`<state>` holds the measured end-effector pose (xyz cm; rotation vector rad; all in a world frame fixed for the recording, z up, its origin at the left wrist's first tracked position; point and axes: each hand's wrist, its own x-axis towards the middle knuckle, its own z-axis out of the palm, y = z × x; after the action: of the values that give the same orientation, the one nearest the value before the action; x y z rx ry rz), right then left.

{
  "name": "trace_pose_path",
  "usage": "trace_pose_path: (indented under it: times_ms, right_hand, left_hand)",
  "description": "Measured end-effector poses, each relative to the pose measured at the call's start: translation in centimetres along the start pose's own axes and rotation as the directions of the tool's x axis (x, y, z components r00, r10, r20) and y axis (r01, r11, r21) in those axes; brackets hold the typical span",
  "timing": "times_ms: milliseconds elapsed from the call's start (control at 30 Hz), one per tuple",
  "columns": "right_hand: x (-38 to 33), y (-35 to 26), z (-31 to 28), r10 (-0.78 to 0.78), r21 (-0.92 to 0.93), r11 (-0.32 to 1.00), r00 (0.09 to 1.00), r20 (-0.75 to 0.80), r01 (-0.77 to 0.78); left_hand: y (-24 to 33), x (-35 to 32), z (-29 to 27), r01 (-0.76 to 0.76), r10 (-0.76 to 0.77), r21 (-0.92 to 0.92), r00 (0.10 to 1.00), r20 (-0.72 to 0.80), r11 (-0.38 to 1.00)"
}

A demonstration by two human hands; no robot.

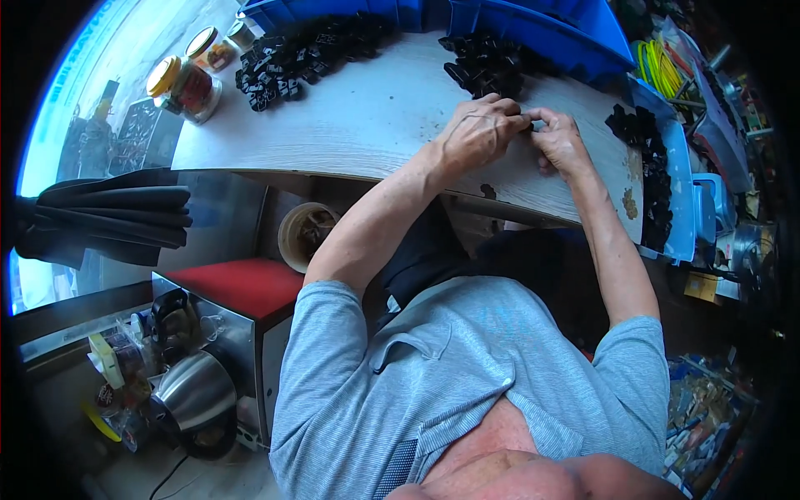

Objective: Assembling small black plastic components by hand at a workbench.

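Over the right half of the white tabletop point(350, 117), my left hand point(485, 132) and my right hand point(562, 145) meet at the fingertips. Both are closed in a pinch around a small black piece point(532, 127), mostly hidden by the fingers, so its exact kind cannot be made out. Just beyond my left hand lies a heap of small black plastic parts point(487, 68). A second, wider heap of similar black parts point(304, 60) spreads across the far left of the table. More black parts point(633, 127) sit to the right of my right hand.
Two blue bins point(546, 37) point(333, 15) stand along the far edge. A light-blue tray point(679, 179) holding black parts is at the right. Jars point(185, 87) stand at the left corner. Below are a bucket point(302, 237), a red-topped cabinet point(237, 283) and a metal kettle point(196, 390).
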<state>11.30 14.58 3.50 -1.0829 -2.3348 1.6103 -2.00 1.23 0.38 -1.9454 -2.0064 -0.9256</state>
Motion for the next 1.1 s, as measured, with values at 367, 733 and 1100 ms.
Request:
trace_pose_path:
  times_ms: [367, 733, 1100]
  right_hand:
    - [-0.3, -0.3, 0.0, 0.01, 0.008, 1.0, 0.997, 0.07, -0.011]
    - [-0.6, 0.2, 0.1, -0.095, 0.066, 0.993, 0.995, -0.013, 0.095]
    - [-0.2, 1.1, -0.4, -0.081, 0.135, 0.987, 0.996, -0.041, 0.086]
  left_hand:
    - [1.0, -2.6, 0.7, 0.027, -0.026, 0.118, 1.0, -0.012, 0.993]
    - [-9.1, -4.6, -6.3, 0.472, -0.349, 0.342, 0.864, -0.363, 0.813]
    - [-11.8, -7.0, -7.1, 0.388, -0.331, 0.474, 0.922, -0.203, 0.79]
